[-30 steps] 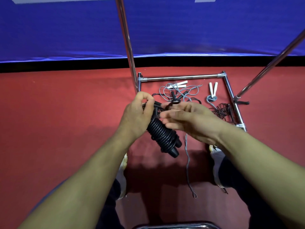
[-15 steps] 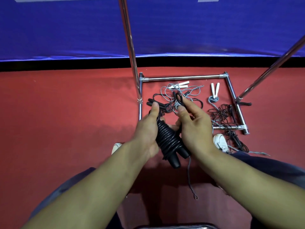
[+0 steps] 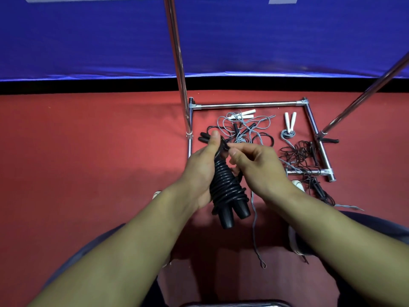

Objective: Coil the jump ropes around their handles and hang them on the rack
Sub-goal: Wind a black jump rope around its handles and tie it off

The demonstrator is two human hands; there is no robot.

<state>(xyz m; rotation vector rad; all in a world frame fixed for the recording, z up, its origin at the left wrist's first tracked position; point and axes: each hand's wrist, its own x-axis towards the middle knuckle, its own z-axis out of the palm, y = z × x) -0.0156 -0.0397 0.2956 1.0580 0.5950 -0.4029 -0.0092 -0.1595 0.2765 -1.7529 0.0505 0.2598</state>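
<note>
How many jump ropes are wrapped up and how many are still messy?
One black rope is wrapped round its handles; the left hand holds it and the right hand pinches its end. None hangs on the rack yet. Grey ropes and thin black ropes lie tangled on the floor.

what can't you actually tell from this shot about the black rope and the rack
Head view only:
- End of the black rope: hidden between left hand and right hand.
- Rack top: its poles leave the frame edges.
- Thin dark rope tangle: too fine to count ropes.
</note>
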